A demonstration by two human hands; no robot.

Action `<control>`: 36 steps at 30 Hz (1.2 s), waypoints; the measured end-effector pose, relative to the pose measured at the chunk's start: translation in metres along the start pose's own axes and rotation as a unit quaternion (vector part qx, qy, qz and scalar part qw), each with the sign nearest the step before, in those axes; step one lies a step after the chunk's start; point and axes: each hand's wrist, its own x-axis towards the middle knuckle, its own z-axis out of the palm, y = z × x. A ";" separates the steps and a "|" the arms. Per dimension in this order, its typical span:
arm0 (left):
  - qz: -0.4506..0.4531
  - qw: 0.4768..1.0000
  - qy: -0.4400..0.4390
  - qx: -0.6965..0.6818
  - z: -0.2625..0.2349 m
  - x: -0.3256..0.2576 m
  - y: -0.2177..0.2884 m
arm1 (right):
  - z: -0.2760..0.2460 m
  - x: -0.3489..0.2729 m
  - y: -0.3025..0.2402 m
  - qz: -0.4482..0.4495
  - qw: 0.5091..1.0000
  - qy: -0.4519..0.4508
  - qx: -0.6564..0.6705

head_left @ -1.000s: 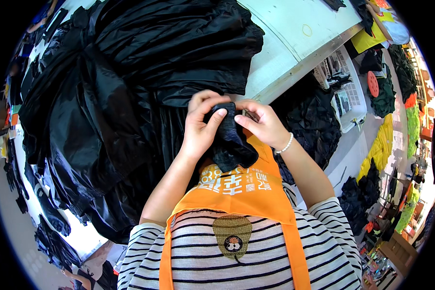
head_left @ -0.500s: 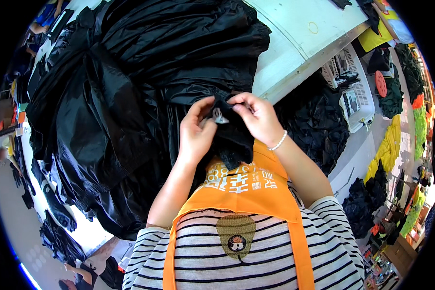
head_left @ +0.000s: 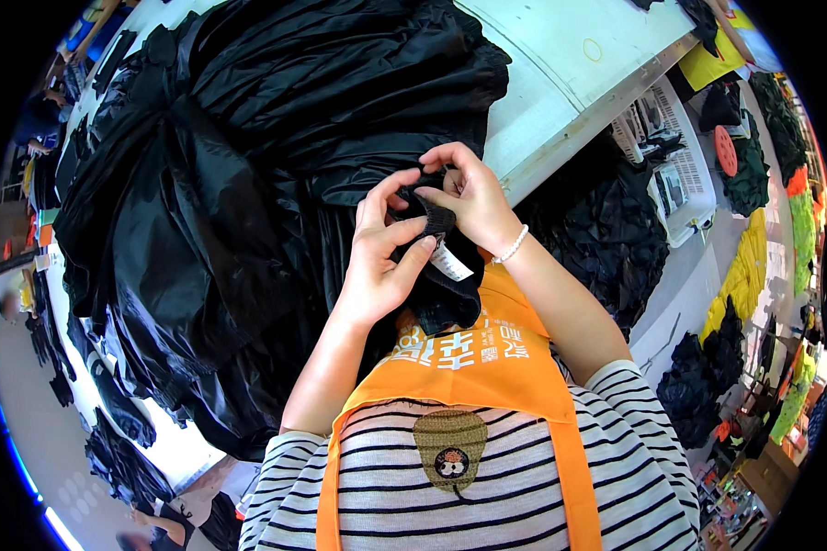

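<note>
My left hand point(head_left: 385, 246) pinches the ribbed edge of a black garment point(head_left: 446, 298) in front of my orange apron. A small white label point(head_left: 450, 263) hangs from that edge, just beside the left thumb. On the same edge, a little farther away, my right hand point(head_left: 467, 195) grips the fabric with bent fingers; a beaded bracelet circles the wrist. Past both hands and to the left, a large heap of glossy black garments point(head_left: 193, 230) spreads over the table. Folds of cloth hide some of the fingertips.
The pale table point(head_left: 560, 69) ends in an edge to my right. Below it lie more black garments point(head_left: 597, 230) and a white plastic basket point(head_left: 685, 174). Yellow cloth point(head_left: 740, 275) lies farther right. Other people are partly visible at the left rim.
The garment's edge has been turned, so the white label now lies spread out beside my left thumb. My right hand has shifted slightly left and away from me.
</note>
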 end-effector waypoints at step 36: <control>-0.113 0.975 0.041 -0.189 0.014 0.002 -0.016 | -0.011 -0.020 -0.022 -0.019 0.998 0.044 0.049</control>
